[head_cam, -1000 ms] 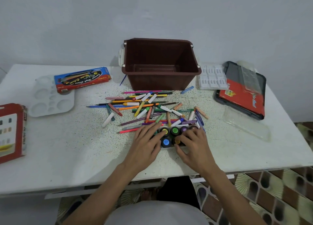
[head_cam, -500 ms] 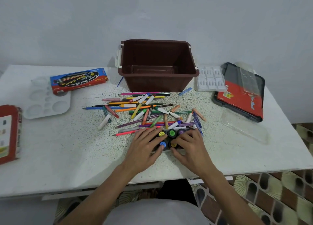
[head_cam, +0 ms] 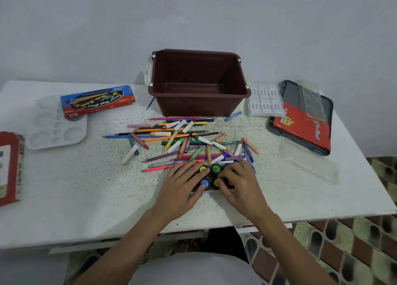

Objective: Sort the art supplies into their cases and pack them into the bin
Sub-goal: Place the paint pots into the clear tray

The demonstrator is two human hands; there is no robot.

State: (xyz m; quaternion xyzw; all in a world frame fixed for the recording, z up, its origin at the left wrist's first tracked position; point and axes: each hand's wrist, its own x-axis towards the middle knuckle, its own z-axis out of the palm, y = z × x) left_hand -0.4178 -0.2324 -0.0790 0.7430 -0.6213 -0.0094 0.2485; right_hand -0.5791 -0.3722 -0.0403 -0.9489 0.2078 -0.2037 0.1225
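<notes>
White speckled worktop (head_cam: pixel 75 198) against a pale wall, and it's a proper mess lol. Far left, a red box (head_cam: pixel 9 168) sits at the side edge, cut off by the frame. Next over is a white paint palette (head_cam: pixel 53 125) with round wells. A closed blue-and-red pencil box (head_cam: pixel 97 101) lies with one corner on the palette.

The biggest open patch is the near-left stretch between the red box and the hands, running to the front edge.

Middle back, the brown bin (head_cam: pixel 199 84) stands upright by the wall, top open, only its bare floor showing inside. Right in front of it lies the loose pile of pencils, crayons and markers (head_cam: pixel 184 138), all criss-crossed. At the near side of that pile is a set of paint pots (head_cam: pixel 211 176) with black lids, packed close together.

The left hand (head_cam: pixel 182 186) lies over the pots with fairly straight fingers. The right hand (head_cam: pixel 240 183) has its fingers bent on them from the other side, and I can't tell if it's actually gripping.

Further right there's a white moulded insert (head_cam: pixel 265 101), a black-and-red case (head_cam: pixel 300 121) and a clear plastic tray (head_cam: pixel 307 162) close to the right edge.
</notes>
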